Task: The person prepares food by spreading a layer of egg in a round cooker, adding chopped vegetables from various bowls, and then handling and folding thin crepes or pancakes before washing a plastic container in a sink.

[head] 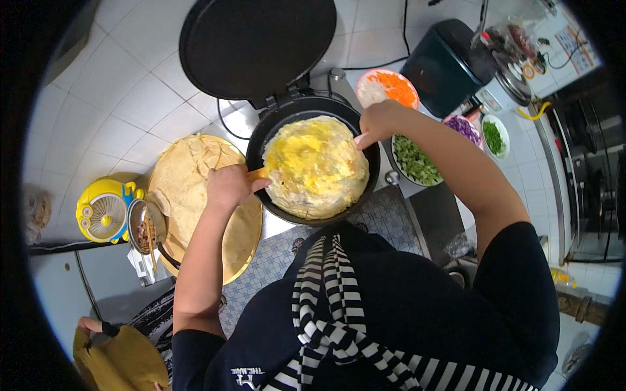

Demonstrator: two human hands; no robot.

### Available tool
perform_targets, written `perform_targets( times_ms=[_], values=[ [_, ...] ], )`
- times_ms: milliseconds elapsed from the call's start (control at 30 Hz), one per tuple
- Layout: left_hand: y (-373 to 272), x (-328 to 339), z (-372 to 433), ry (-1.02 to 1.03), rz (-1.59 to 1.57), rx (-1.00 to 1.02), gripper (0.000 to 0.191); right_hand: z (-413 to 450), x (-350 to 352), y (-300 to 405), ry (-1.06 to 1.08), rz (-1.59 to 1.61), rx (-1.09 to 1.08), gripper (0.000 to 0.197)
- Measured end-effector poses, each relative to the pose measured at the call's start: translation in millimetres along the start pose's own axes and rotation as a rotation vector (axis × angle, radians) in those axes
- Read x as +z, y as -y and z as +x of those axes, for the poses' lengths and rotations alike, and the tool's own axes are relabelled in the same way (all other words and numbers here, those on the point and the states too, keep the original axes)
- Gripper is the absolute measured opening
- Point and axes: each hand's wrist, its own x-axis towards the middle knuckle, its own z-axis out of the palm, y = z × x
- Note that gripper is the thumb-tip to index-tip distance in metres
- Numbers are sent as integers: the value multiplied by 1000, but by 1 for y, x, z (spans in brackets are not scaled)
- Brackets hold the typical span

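An egg-topped flatbread (315,166) lies in the round black pan of an electric griddle (374,181), whose lid (259,44) stands raised behind it. At the pan's left edge, my left hand (232,185) grips an orange-yellow handle (256,174) that reaches the flatbread's side. My right hand (379,122) holds a pale pink implement (361,138) at the flatbread's right edge; most of it is hidden by the fingers. Stacked thin flatbreads (190,166) rest on a round board left of the griddle, partly behind my left forearm.
Right of the griddle are a plate of shredded carrot (398,88), a bowl of chopped greens (415,161), purple cabbage (462,128) and chopped green herbs (494,137). A metal pot (146,227) and yellow fan (102,210) stand left. Another person (122,357) is at lower left.
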Motion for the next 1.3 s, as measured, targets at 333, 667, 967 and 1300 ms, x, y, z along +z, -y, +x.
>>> perform_targets(
  times_ms=[333,667,967,1300],
  values=[
    [-28,-13,-12,-229,121,10,56,-10,4,5,-85,5,69,56],
    [-8,9,-7,-148,-106,-34,53,-19,7,15,-119,-42,118,55],
    [12,-1,6,-234,-244,-9,52,-23,-9,12,-233,-113,133,49],
    [29,-15,-35,-872,92,254,9,-72,1,6,-1053,-453,-46,23]
  ],
)
